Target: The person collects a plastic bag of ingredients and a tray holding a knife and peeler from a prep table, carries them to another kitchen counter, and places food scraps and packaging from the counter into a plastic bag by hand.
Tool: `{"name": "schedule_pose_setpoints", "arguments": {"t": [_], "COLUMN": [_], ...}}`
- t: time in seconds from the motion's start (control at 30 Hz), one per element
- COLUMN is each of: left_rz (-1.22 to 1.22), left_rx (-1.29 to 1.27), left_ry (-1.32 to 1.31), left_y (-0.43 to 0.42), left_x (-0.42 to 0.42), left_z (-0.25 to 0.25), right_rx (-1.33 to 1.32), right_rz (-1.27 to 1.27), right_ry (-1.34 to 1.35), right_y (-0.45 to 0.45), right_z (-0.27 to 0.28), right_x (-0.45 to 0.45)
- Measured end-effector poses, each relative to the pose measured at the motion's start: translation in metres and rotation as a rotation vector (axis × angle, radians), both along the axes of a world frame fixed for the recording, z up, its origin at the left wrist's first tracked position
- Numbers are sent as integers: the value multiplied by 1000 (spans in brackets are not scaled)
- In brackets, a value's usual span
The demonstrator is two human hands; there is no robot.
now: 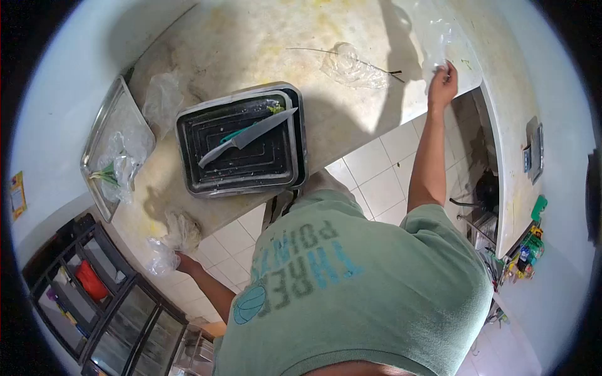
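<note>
My right hand (444, 86) is stretched out to the table's far right corner, its fingers closed on a clear plastic bag (437, 44). Low at the left edge of the table, my left hand (184, 262) grips another crumpled clear plastic bag (162, 258); its fingers are partly hidden. Just above that bag lies a crumpled, yellowish plastic bag (182, 232). Between my hands stands a black tray (238, 178), stacked on another. A kitchen knife (251, 136) rests diagonally across it, over a small teal-handled item (233, 135). Green scraps (276, 108) sit at the tray's upper corner.
A metal tray (94, 147) at the left holds plastic bags and green stalks (105, 174). One more plastic bag (164, 97) lies beside it. A thin dark stick (370, 64) crosses a flattened bag (351, 74). A dark rack (119, 294) stands at lower left.
</note>
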State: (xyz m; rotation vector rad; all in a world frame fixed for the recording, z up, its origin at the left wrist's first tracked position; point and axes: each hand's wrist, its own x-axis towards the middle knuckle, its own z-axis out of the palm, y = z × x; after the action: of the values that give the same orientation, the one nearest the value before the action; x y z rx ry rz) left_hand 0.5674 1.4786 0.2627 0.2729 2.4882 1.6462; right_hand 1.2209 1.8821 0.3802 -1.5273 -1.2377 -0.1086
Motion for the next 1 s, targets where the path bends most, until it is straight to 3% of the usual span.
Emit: {"name": "schedule_pose_setpoints", "arguments": {"t": [0.07, 0.1, 0.17, 0.2, 0.3, 0.33, 0.43, 0.47, 0.57, 0.6, 0.67, 0.7, 0.73, 0.77, 0.8, 0.9, 1.0], "left_rz": [-37, -54, -129, -161, -60, -145, -163, -230, -239, -193, -239, -330, -192, -327, -337, -393, -531], "left_rx": [37, 54, -106, -184, -148, 106, 261, 316, 372, 385, 196, 105, 187, 139, 130, 155, 91], "left_ry": [-46, -68, 24, 69, -120, -17, 2, -22, 87, 42, 195, 406, 150, 343, 373, 317, 310], "left_y": [1, 1, 7, 10, 32, 20, 17, -3, 10, 8, -3, -13, -12, -8, -6, -10, -21], "left_x": [-6, -7, 6, 16, 67, 57, 68, 47, 66, 64, 52, 39, 46, 47, 50, 61, 56], "left_z": [-10, -11, 2, 13, 77, 60, 78, 59, 89, 90, 86, 74, 75, 84, 88, 104, 115], "right_rx": [-84, -274, -409, -456, -550, -609, -588, -568, -470, -287, -244, -332, -219, -257, -153, -228, -414], "right_rz": [6, 31, -136, -51, 207, 255, 349, 334, 668, 619, 539, 604, 576, 630, 676, 1012, 1553], "right_ry": [-272, -448, -602, -645, -772, -760, -690, -641, -263, -399, -496, -265, -299, -281, -344, -271, -4], "right_y": [15, 20, 25, 25, 5, -3, -26, -38, -39, -39, -34, -40, -49, -48, -58, -92, -152], "right_z": [-18, -27, -48, -59, -89, -101, -112, -105, -146, -155, -153, -121, -85, -69, -44, 12, 60], "right_x": [-1, -2, -43, -66, -127, -140, -170, -181, -174, -175, -186, -204, -227, -243, -267, -337, -412]}}
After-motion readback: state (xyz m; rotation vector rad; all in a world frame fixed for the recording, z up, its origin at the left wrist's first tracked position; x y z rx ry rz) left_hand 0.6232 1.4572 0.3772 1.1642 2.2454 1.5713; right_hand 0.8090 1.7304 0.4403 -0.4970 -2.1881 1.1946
